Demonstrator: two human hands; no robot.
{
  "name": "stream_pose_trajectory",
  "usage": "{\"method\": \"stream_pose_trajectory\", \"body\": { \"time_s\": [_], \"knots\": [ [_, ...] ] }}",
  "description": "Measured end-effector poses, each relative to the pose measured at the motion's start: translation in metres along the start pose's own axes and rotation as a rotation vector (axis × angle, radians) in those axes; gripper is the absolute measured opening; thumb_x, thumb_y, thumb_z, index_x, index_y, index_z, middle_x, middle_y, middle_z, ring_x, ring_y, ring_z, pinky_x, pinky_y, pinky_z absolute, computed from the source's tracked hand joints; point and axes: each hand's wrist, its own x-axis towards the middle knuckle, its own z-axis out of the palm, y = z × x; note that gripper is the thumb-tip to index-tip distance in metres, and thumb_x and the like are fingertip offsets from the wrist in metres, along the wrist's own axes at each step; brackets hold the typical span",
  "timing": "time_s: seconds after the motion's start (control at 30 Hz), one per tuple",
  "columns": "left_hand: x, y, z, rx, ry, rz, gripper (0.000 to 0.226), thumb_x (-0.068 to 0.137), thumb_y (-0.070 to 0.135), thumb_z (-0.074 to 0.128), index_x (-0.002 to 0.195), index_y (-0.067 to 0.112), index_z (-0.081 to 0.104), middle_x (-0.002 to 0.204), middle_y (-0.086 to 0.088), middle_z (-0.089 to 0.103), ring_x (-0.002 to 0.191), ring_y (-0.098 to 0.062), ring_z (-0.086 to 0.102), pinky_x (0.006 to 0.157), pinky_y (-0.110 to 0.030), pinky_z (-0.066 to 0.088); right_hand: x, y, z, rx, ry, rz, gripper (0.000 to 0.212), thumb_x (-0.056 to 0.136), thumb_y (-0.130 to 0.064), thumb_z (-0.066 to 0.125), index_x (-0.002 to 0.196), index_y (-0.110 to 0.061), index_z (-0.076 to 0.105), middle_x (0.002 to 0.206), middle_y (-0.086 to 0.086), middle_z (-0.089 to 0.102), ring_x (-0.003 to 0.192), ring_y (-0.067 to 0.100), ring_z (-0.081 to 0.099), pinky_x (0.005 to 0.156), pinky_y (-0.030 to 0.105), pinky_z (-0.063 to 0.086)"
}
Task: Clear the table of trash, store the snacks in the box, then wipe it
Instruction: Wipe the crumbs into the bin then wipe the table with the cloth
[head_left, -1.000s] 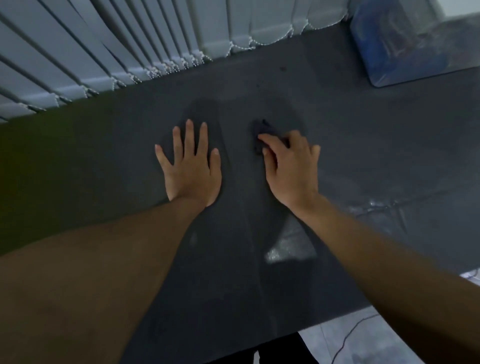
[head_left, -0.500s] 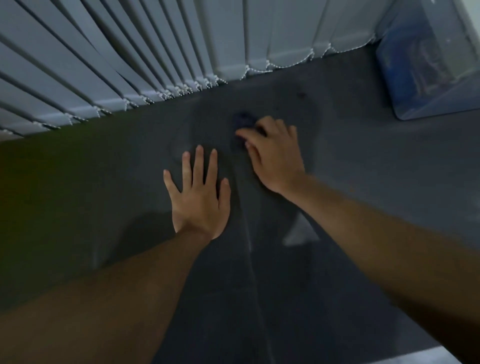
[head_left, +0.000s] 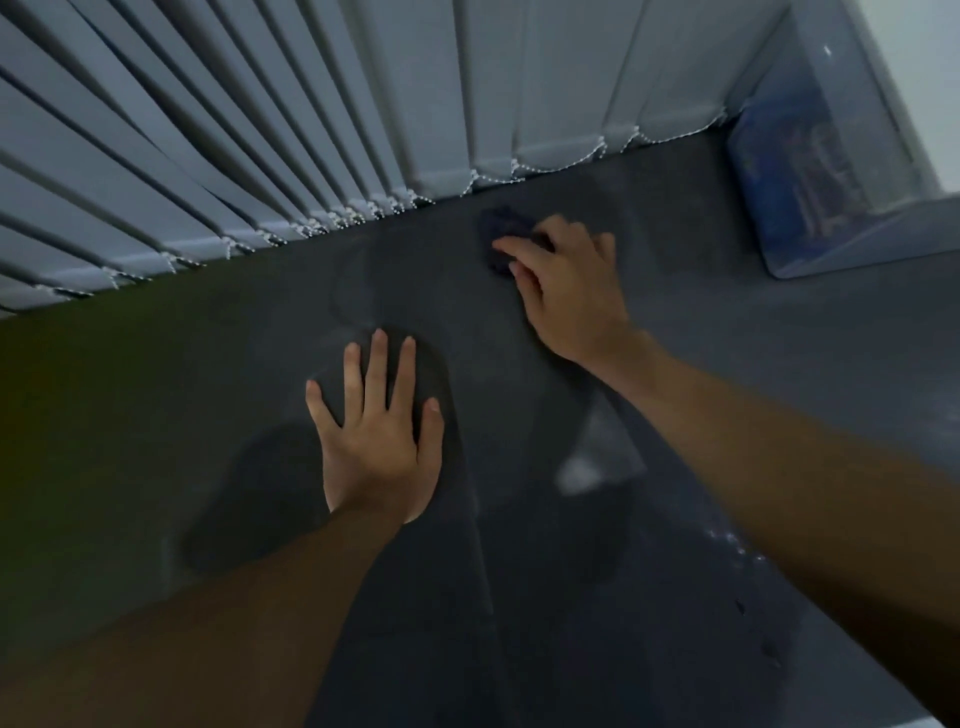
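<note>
Forearms are reaching out from the near edge as we are leaning over the dark table (head_left: 727, 395). Nearest, our left hand (head_left: 376, 441) is lying flat with fingers spread wide, holding nothing and bracing us on the tabletop. Further out, our right hand (head_left: 566, 291) is curling its fingers down over a small dark cloth (head_left: 501, 228), pressing it to the surface close to the back edge, just short of the vertical blinds (head_left: 363, 114). We are judging the cloth to be soft, light and limp, so it is likely bunching under the fingertips; it handles best pinned under a flat palm with the fingers hooked over its leading edge, so it is not slipping out on the slick tabletop. Farthest right, a clear plastic box (head_left: 810, 176) with blurred blue contents is standing at the back corner, well apart from the cloth.
</note>
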Motion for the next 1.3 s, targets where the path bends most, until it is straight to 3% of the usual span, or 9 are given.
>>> {"method": "stream_pose_trajectory", "body": {
  "time_s": [0.17,0.37,0.57,0.63,0.8,0.97,1.13,1.2,1.3],
  "knots": [
    [0.001,0.000,0.001,0.027,-0.010,-0.002,0.065,0.100,0.049,0.008,0.161,0.028,0.000,0.169,0.002,-0.003,0.156,-0.023,-0.003,0.120,-0.062,0.006,0.022,0.037,-0.009,-0.050,0.120,0.572,0.034,0.100,-0.032,0.045,0.133,-0.034,0.056,0.123,0.009,0.053,0.112,0.031,0.050,0.093,0.045,0.031],
    [0.001,-0.002,0.003,0.020,-0.002,0.001,0.065,0.101,0.048,0.012,0.162,0.027,0.004,0.169,0.001,0.002,0.156,-0.024,0.002,0.119,-0.063,0.009,0.000,0.025,-0.007,-0.025,0.061,0.180,0.032,0.097,-0.032,0.050,0.126,-0.035,0.063,0.111,0.002,0.058,0.100,0.026,0.055,0.081,0.039,0.025],
    [0.001,-0.002,0.003,0.000,-0.003,0.013,0.064,0.101,0.047,0.013,0.161,0.027,0.001,0.169,0.001,0.001,0.156,-0.024,0.000,0.119,-0.064,0.008,0.037,0.065,-0.023,-0.025,0.166,0.866,0.036,0.100,-0.030,0.046,0.135,-0.037,0.053,0.134,0.008,0.048,0.126,0.027,0.044,0.098,0.045,0.027],
    [0.001,-0.003,0.002,-0.002,-0.009,0.010,0.064,0.101,0.048,0.010,0.161,0.028,-0.001,0.169,0.001,-0.001,0.156,-0.024,-0.002,0.120,-0.064,0.007,0.036,0.040,-0.019,0.007,0.115,0.750,0.034,0.099,-0.030,0.047,0.131,-0.035,0.056,0.131,0.007,0.050,0.122,0.029,0.047,0.097,0.045,0.030],
    [0.000,-0.002,0.000,-0.008,-0.012,0.012,0.065,0.100,0.047,0.013,0.161,0.026,0.006,0.170,-0.001,0.003,0.156,-0.026,0.001,0.119,-0.065,0.008,0.009,0.005,-0.002,-0.005,-0.016,0.117,0.032,0.095,-0.032,0.051,0.124,-0.035,0.064,0.111,0.003,0.057,0.101,0.028,0.054,0.082,0.041,0.028],
    [0.001,-0.001,0.000,-0.004,-0.011,0.016,0.066,0.100,0.047,0.012,0.161,0.025,0.005,0.170,-0.001,0.003,0.156,-0.026,0.000,0.119,-0.064,0.007,0.022,-0.023,0.003,-0.001,0.071,0.588,0.034,0.097,-0.032,0.049,0.129,-0.037,0.059,0.122,0.004,0.053,0.110,0.029,0.050,0.088,0.044,0.031],
    [0.001,-0.003,0.001,-0.004,-0.013,0.022,0.067,0.100,0.047,0.013,0.161,0.020,0.005,0.169,-0.002,0.005,0.156,-0.027,0.002,0.118,-0.065,0.008,0.009,-0.079,0.016,0.127,-0.132,-0.100,0.028,0.093,-0.028,0.055,0.118,-0.033,0.068,0.111,0.005,0.058,0.100,0.029,0.054,0.083,0.044,0.032],
    [0.001,-0.003,0.001,-0.015,-0.012,0.028,0.068,0.100,0.047,0.014,0.161,0.018,0.005,0.169,-0.002,0.005,0.156,-0.027,0.002,0.119,-0.065,0.007,0.018,-0.067,0.014,0.049,-0.099,-0.019,0.030,0.094,-0.029,0.054,0.120,-0.035,0.067,0.113,0.005,0.058,0.103,0.030,0.053,0.084,0.044,0.029],
    [0.001,-0.003,0.001,-0.042,-0.014,0.033,0.070,0.099,0.047,0.013,0.161,0.017,0.002,0.169,-0.001,0.000,0.156,-0.026,0.000,0.119,-0.065,0.004,0.016,-0.060,0.016,0.033,0.018,0.394,0.033,0.099,-0.032,0.047,0.128,-0.039,0.061,0.119,0.003,0.055,0.107,0.029,0.050,0.085,0.043,0.028]
  ]
}}
